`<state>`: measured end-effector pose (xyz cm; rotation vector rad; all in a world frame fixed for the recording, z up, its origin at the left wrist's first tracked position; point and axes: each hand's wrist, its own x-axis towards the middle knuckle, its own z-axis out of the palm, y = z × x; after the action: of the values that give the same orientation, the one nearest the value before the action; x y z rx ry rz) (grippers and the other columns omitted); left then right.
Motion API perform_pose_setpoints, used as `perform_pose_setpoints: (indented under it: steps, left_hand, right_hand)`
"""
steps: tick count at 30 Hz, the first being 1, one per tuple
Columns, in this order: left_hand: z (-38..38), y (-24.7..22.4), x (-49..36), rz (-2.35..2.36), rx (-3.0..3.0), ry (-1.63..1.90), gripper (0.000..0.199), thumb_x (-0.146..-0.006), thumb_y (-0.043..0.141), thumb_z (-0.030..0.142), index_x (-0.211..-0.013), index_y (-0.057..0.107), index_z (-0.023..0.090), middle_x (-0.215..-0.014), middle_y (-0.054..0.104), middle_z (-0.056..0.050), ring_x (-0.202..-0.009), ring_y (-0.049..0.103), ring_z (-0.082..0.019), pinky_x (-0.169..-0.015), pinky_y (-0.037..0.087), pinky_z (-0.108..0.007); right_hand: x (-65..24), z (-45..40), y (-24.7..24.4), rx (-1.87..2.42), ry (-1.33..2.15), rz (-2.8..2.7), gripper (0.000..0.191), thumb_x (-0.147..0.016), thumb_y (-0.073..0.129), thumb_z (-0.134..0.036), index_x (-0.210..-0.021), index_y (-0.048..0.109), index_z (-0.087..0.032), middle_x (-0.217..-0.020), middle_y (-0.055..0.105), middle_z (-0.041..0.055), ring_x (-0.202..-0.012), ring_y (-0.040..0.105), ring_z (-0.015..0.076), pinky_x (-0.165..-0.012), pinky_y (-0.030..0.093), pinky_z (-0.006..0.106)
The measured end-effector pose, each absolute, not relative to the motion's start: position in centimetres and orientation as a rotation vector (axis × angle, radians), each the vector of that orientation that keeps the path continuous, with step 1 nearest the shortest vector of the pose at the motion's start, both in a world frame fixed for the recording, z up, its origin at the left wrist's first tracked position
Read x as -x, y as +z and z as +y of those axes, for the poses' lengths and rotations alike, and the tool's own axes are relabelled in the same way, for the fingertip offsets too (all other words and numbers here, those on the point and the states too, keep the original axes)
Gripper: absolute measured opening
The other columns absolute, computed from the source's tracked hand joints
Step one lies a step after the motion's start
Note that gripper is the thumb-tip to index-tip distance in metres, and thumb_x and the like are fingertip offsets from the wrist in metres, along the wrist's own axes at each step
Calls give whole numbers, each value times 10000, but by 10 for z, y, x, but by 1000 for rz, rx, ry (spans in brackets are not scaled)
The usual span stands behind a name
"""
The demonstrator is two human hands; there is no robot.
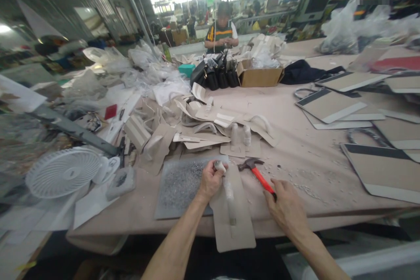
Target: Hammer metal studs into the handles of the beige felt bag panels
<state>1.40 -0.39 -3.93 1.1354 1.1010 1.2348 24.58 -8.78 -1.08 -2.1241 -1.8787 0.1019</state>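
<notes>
My left hand [211,180] is closed around one end of a plastic-wrapped handle [229,192] on a beige bag panel [234,232]. That panel lies partly over a grey, speckled board [179,188] and hangs past the table's front edge. To the right, my right hand [287,205] has its fingers and thumb round the black grip end of a claw hammer [260,178] with an orange-red handle. The hammer's head rests on or just above the tabletop, close to the panel. What exactly sits at my left fingertips is partly hidden.
A heap of beige panels [210,122] lies beyond the board. Flat beige bag pieces [380,170] are stacked on the right. A white fan [65,173] stands left. Black bags [216,74] and a cardboard box [260,74] are farther back, before a co-worker [221,33].
</notes>
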Motion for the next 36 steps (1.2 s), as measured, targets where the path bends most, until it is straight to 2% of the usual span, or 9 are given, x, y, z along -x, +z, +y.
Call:
perform_pose_setpoints:
  steps: [4, 9, 14, 16, 19, 22, 26, 29, 36]
  left_hand:
    - [-5, -37, -14, 1128, -1173, 1191, 245, -799, 687, 284, -999, 616, 161, -971, 769, -101, -868, 708, -197, -760, 519, -273]
    - [-2, -34, -11, 1114, -1229, 1149, 218, -799, 660, 259, -991, 611, 168, -976, 763, -94, -881, 698, -196, -783, 510, -281]
    - [2, -32, -6, 1094, -1384, 1048, 191, -804, 613, 219, -990, 618, 173, -957, 753, -68, -856, 676, -189, -784, 496, -283]
    - [3, -31, -4, 1097, -1478, 997, 168, -812, 594, 204, -970, 642, 170, -948, 742, -60, -860, 662, -188, -782, 488, -278]
    - [3, -29, -2, 1081, -1587, 963, 169, -817, 578, 184, -959, 669, 173, -920, 727, -45, -852, 644, -186, -785, 479, -272]
    - [0, -29, -2, 1077, -1661, 973, 181, -829, 569, 184, -967, 687, 181, -897, 718, -35, -821, 635, -182, -770, 469, -268]
    - [-4, -30, -4, 1097, -1704, 1010, 170, -834, 576, 193, -953, 697, 184, -847, 702, -21, -758, 617, -175, -717, 453, -260]
    - [-5, -31, -5, 1110, -1688, 1006, 146, -828, 569, 184, -902, 694, 175, -730, 659, -1, -652, 565, -153, -641, 425, -246]
    - [-4, -33, -4, 1088, -1709, 1005, 185, -825, 564, 185, -966, 684, 184, -883, 691, -26, -802, 603, -178, -744, 446, -263]
  right_hand:
    - [-264, -89, -19, 2388, 190, -2074, 220, -930, 501, -328, -1019, 602, -155, -947, 613, 131, -858, 605, 268, -707, 420, 345]
    - [-268, -84, -24, 2324, 542, -1940, 123, -908, 478, -268, -966, 532, -173, -909, 610, 94, -819, 613, 222, -690, 397, 309]
    - [-259, -74, -4, 1926, 1623, -1150, 154, -825, 513, -352, -899, 466, -226, -654, 492, -51, -479, 450, 105, -473, 367, 238]
    - [-248, -74, 11, 1755, 1823, -880, 210, -780, 552, -396, -849, 433, -237, -630, 447, -81, -412, 367, 71, -397, 319, 212]
    - [-229, -75, 40, 1720, 1634, -942, 267, -799, 539, -479, -813, 407, -246, -593, 426, -93, -390, 356, 69, -368, 313, 205]
    - [-218, -78, 67, 1702, 1129, -1354, 322, -883, 440, -559, -793, 417, -250, -556, 445, -75, -420, 420, 100, -412, 341, 228]
    - [-221, -81, 74, 1602, 455, -1954, 256, -946, 380, -425, -775, 438, -243, -493, 457, -53, -402, 400, 110, -453, 245, 258]
    - [-228, -80, 78, 1575, 256, -2254, 244, -961, 341, -363, -787, 456, -238, -456, 470, -44, -355, 365, 110, -450, 160, 279]
    - [-217, -79, 140, 1559, -170, -1737, 276, -983, 387, -471, -834, 473, -255, -506, 485, -30, -408, 435, 130, -466, 293, 259]
